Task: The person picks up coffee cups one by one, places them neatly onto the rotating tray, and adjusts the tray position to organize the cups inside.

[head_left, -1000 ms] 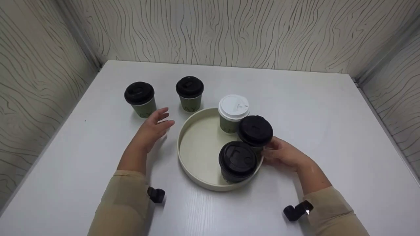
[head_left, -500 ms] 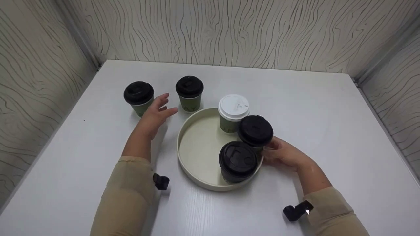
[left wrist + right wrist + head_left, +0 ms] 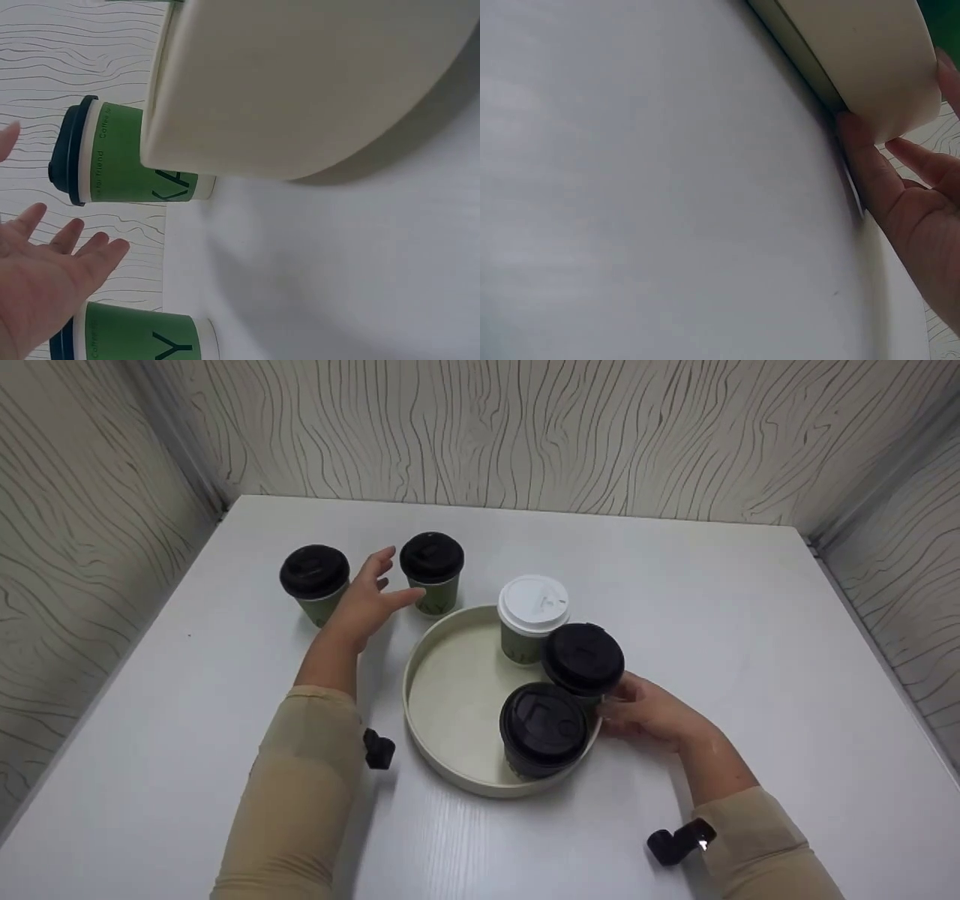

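My left hand (image 3: 367,604) reaches between two green paper cups with black lids, fingers spread and holding nothing. Just right of it stands the back middle cup (image 3: 439,598); in the left wrist view a gap separates that cup (image 3: 112,154) from the fingers. Partly behind the hand is the left cup (image 3: 315,574). A round cream tray (image 3: 450,712) holds a white-lidded cup (image 3: 532,607) and two black-lidded ones, a rear cup (image 3: 583,658) and a front cup (image 3: 544,727). At its right edge, my right hand (image 3: 652,712) grips the tray's side wall (image 3: 877,67).
Everything stands on a white table (image 3: 705,585), with wood-grain patterned panels (image 3: 480,435) behind and at both sides. Black wrist cameras sit on both sleeves, the left camera (image 3: 379,750) near the tray's left edge.
My left hand has moved forward and right, from in front of the left cup to beside the back middle cup. The right hand, the tray and the cups stay put.
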